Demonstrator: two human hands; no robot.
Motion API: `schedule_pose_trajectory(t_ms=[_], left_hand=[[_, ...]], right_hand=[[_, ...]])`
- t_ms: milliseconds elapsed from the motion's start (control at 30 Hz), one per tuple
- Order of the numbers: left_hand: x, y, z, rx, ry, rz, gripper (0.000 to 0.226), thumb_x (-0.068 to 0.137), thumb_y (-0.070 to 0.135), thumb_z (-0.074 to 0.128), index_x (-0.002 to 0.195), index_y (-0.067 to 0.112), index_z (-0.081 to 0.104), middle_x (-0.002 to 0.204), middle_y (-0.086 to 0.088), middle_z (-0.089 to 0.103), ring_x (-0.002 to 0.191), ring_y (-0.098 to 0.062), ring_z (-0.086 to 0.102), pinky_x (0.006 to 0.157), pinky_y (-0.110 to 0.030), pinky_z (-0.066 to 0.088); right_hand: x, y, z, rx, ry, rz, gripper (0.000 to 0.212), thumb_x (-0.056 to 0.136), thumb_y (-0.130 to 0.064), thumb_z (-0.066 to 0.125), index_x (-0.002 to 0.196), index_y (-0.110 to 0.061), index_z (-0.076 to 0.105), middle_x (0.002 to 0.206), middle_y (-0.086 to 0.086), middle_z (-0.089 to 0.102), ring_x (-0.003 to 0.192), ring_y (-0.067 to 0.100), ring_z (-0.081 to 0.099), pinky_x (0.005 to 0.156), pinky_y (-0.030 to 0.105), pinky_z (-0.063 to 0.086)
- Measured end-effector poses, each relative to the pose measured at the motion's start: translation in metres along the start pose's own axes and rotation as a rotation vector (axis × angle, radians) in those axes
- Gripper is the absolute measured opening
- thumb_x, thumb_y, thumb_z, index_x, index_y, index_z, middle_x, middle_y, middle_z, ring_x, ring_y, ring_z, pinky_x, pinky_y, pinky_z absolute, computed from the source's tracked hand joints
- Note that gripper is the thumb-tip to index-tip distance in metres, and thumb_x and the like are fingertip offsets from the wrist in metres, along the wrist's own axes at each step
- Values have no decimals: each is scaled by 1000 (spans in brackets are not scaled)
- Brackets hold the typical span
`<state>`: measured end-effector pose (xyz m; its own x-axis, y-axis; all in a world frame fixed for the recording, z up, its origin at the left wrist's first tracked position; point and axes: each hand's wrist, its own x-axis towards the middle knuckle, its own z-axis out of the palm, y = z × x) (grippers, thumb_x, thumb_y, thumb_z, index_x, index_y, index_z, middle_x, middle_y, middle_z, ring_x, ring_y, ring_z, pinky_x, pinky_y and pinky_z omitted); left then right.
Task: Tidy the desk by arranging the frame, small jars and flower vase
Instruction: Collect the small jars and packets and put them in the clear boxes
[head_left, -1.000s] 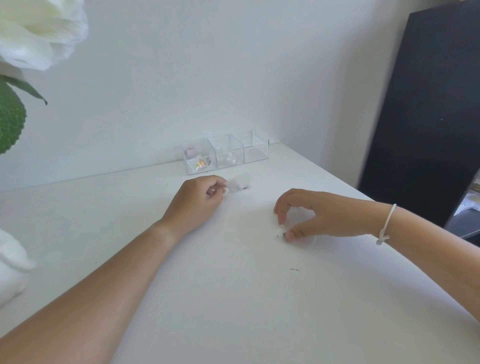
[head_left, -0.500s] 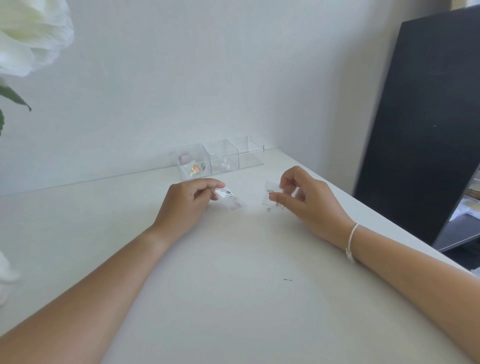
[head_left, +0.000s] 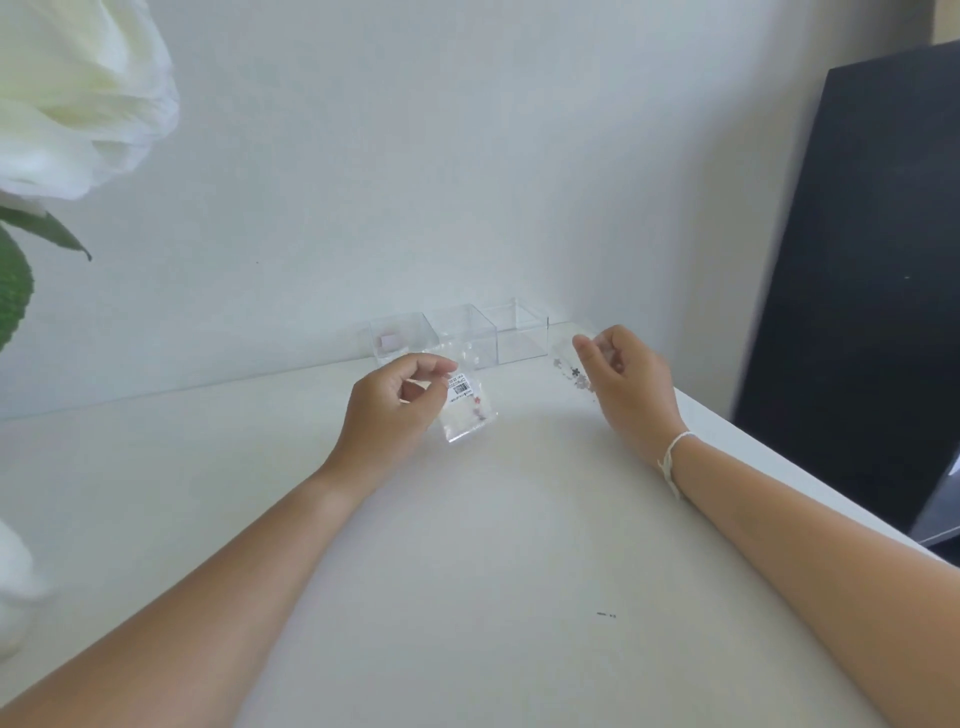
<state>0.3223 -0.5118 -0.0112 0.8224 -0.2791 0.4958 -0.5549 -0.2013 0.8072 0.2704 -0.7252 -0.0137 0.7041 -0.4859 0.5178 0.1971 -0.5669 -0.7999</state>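
The near part of the table (head_left: 467, 597) is bare apart from a tiny dark speck (head_left: 605, 614), and both forearms reach across it toward the far edge. The left hand (head_left: 395, 405) pinches the top of a small clear packet (head_left: 467, 413) with a barcode label between thumb and fingers; the packet hangs down just above the table. The right hand (head_left: 628, 384), near the far right corner, has its fingers curled round a second clear packet (head_left: 571, 364) with small dark bits inside; this grip is loose and partly hidden, so how firmly it holds is hard to tell. Behind the hands, three clear boxes (head_left: 460, 338) stand in a row against the wall at the far edge, the left one holding something small and pink. A white flower (head_left: 67, 98) shows at the far left; its vase and the frame are not clearly in view. My judgement is that the tidying is at an early to middle stage: the boxes look lined up, but both packets still need a place. Compared with half a second ago, both hands sit further toward the boxes, the right one most of all, and the left packet now hangs lifted instead of lying low.
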Motion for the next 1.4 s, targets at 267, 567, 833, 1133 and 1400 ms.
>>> schedule_pose_trajectory(t_ms=[267, 567, 833, 1133, 1400], left_hand=[[49, 7, 2, -102, 80, 97, 35, 83, 8, 57, 105, 36, 55, 88, 4, 64, 63, -8, 58, 55, -15, 52], [136, 15, 52, -46, 70, 103, 43, 83, 6, 49, 124, 21, 49, 89, 2, 60, 71, -16, 59, 60, -18, 54], [171, -5, 75, 299, -23, 72, 45, 81, 1, 46, 123, 18, 51, 77, 5, 42, 62, -9, 45, 47, -9, 37], [152, -11, 71, 747, -55, 123, 50, 86, 17, 46, 134, 27, 41, 130, -10, 48, 118, -32, 45, 98, -42, 37], [85, -37, 7, 576, 340, 129, 42, 84, 27, 51, 126, 23, 49, 132, -7, 50, 122, -33, 42, 98, -40, 33]], right_hand=[[28, 5, 16, 275, -12, 116, 9, 71, -19, 35, 64, -14, 34, 66, 2, 27, 62, 17, 26, 57, 30, 21], [37, 15, 18, 245, -6, 148, 13, 81, -14, 37, 69, -18, 39, 70, -1, 40, 60, 17, 34, 49, 25, 31], [39, 18, 20, 268, 14, 157, 13, 81, -15, 39, 71, -21, 44, 78, 3, 49, 61, 17, 39, 50, 25, 35], [39, 18, 20, 239, -11, 137, 21, 80, -12, 39, 73, -30, 47, 80, -4, 52, 60, 15, 46, 47, 20, 37], [40, 16, 21, 211, 39, 104, 27, 81, -10, 41, 76, -35, 48, 78, -8, 50, 60, 14, 48, 51, 25, 43]])
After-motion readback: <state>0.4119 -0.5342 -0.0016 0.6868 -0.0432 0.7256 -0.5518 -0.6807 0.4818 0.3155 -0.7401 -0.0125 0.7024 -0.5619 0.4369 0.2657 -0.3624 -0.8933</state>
